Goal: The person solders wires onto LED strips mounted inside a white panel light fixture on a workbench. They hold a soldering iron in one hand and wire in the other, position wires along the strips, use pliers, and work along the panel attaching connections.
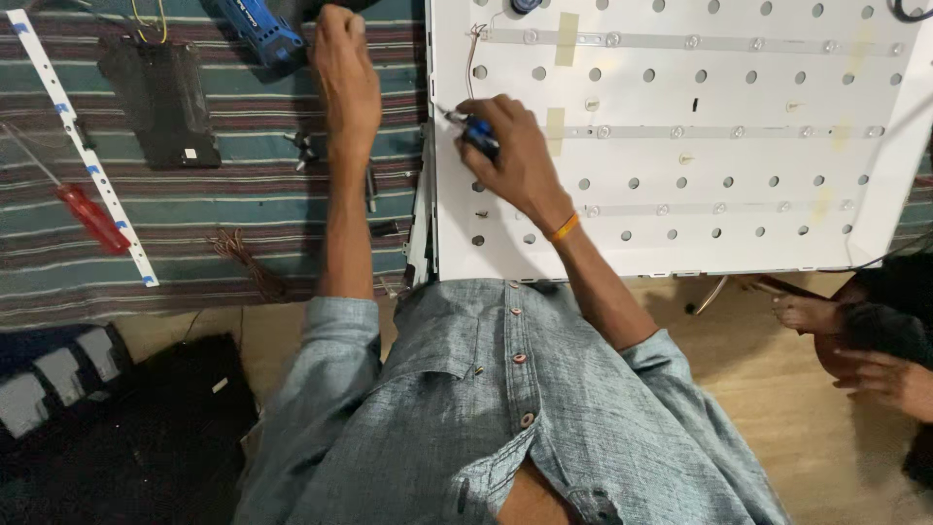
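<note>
Striped green and maroon cloth covers the floor under the work, with bare wood showing nearer the person. On it lies a white perforated panel — flat, dotted with round holes and crossed by thin light strips held down with bits of pale tape.

Over the panel's left edge, the right hand is curled closed around a small blue-handled screwdriver, its metal tip pointing left toward the panel's rim; an orange band circles that wrist. The left hand reaches out past the panel onto the cloth, fingers bent downward beside a blue power tool — whether it grips anything I cannot tell.

Farther left, a black rectangular board lies flat, and beyond it a red-handled screwdriver rests across a long white strip with blue marks. A few loose screws sit on the cloth between the arm and the board. At the right edge another person's hand and foot show.
</note>
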Tool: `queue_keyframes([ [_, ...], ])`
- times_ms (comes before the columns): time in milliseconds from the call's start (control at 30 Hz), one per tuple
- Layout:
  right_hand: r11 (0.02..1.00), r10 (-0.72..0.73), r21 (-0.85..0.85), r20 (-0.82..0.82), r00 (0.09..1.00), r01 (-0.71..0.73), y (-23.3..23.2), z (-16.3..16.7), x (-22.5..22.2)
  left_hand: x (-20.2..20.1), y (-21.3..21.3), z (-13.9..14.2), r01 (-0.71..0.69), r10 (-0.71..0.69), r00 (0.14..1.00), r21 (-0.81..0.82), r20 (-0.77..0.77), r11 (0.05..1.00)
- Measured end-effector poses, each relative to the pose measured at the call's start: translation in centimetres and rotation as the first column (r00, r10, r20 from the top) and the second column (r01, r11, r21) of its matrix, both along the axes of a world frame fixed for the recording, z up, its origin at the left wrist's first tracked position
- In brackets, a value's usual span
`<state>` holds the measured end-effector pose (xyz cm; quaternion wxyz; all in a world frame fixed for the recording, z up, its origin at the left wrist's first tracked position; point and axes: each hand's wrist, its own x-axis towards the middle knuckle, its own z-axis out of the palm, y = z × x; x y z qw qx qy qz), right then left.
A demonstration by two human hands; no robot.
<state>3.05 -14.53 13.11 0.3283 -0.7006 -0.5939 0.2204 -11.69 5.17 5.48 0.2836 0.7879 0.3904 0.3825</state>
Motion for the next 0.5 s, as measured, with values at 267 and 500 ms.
queue_keyframes([
  [267,0.801,0.557,-0.042,0.417,0.718,-0.597,2.6,-5.2,-10.7,-7.3,0.9,1.7,0.035,-0.023,0.960,0.038,-0.280,0.999],
  [500,0.832,0.475,0.072,0.419,0.774,-0.550,2.8,-8.2,-12.2,1.0,-0.6,2.6,0.279,-0.246,0.955,0.225,-0.163,0.934],
])
